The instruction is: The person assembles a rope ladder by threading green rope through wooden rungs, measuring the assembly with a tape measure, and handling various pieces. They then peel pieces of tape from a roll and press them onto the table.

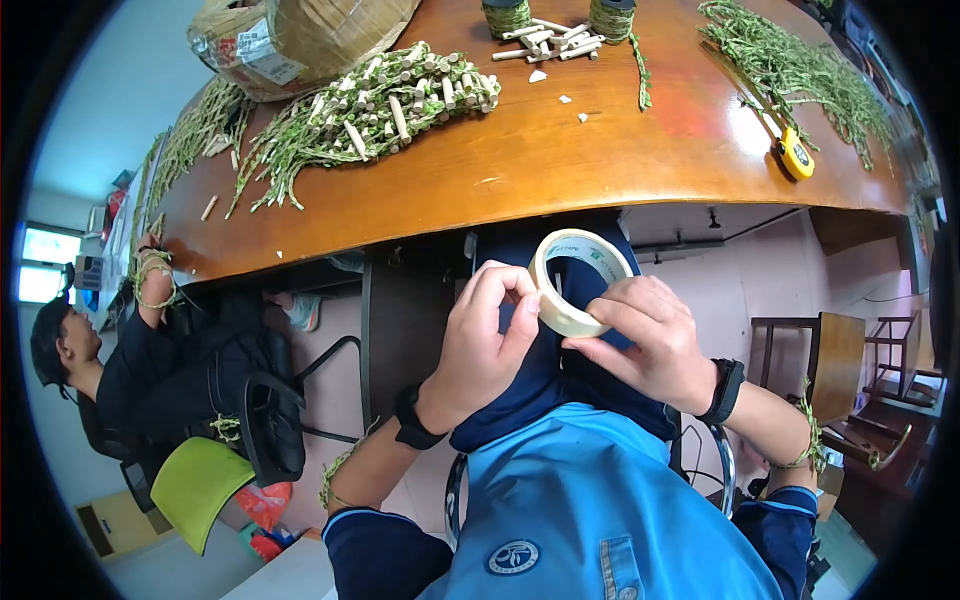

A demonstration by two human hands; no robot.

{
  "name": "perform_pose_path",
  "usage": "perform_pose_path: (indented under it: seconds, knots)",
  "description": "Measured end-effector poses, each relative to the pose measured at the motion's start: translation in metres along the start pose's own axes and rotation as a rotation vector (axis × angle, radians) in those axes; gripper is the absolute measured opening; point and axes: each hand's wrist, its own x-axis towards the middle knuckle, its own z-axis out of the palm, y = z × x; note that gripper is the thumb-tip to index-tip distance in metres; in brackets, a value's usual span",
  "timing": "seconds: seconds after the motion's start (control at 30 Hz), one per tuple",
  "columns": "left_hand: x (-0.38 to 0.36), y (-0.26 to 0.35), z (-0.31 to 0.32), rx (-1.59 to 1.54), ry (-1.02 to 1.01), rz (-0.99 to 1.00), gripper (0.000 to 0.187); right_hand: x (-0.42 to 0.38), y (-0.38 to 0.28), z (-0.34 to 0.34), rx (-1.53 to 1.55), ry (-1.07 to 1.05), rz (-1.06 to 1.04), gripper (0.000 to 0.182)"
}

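A roll of clear packing tape (566, 318) is held over my lap, just below the table's front edge. My right hand (645, 335) grips its lower right rim between thumb and fingers. On the other side, my left hand (487, 335) has its thumb and forefinger pinched together at the roll's left edge; whether they hold a tape end is too small to make out. Printed lettering shows on the inside of the cardboard core.
The wooden table (420, 195) bears a heap of green twine with wooden pegs (385, 105), loose wooden sticks (560, 42), twine spools (508, 18), a yellow tape measure (795, 155) and a wrapped carton (290, 45). Another person (150, 340) sits at the left.
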Motion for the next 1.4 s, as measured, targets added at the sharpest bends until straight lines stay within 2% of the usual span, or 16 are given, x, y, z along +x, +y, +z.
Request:
perform_pose_path:
  seconds: [0.07,0.17,0.2,0.3,0.53,0.63,0.93,1.03,1.13,1.23,1.4]
  knots:
    - [-0.001,-0.001,-0.001,-0.026,0.014,-0.016,0.010,0.000,0.000,-0.001,0.025,0.005,0.019,0.033]
    - [-0.004,0.001,-0.003,0.056,0.059,0.078,0.014,-0.001,0.001,-0.001,0.046,0.024,0.039,0.034]
    - [-0.003,0.002,-0.003,0.100,0.064,0.134,0.021,-0.001,0.001,0.000,0.052,0.032,0.044,0.034]
    - [-0.003,0.006,-0.004,0.122,0.093,0.155,0.025,0.000,0.000,-0.001,0.047,0.029,0.048,0.035]
    - [-0.012,0.004,0.001,0.217,0.159,0.147,0.016,-0.005,0.000,0.001,-0.006,0.033,0.020,0.036]
    - [-0.014,0.007,0.002,0.241,0.146,0.091,0.014,-0.006,-0.002,0.003,-0.015,0.021,0.003,0.036]
    - [0.000,0.011,-0.012,0.567,0.017,0.310,0.025,-0.003,-0.004,0.000,-0.017,-0.028,-0.022,0.035]
    - [0.002,0.014,-0.019,0.637,-0.031,0.327,0.024,-0.001,-0.004,0.000,0.016,-0.029,-0.013,0.035]
    - [0.005,0.009,-0.024,0.517,0.017,0.359,0.022,-0.002,-0.005,0.000,0.050,-0.018,0.023,0.036]
    - [-0.004,0.006,-0.022,0.289,0.072,0.223,0.019,0.000,-0.006,-0.002,0.076,-0.013,0.048,0.037]
    - [-0.007,0.013,-0.014,0.118,0.093,0.085,0.021,-0.002,-0.006,0.000,0.056,-0.021,0.053,0.037]
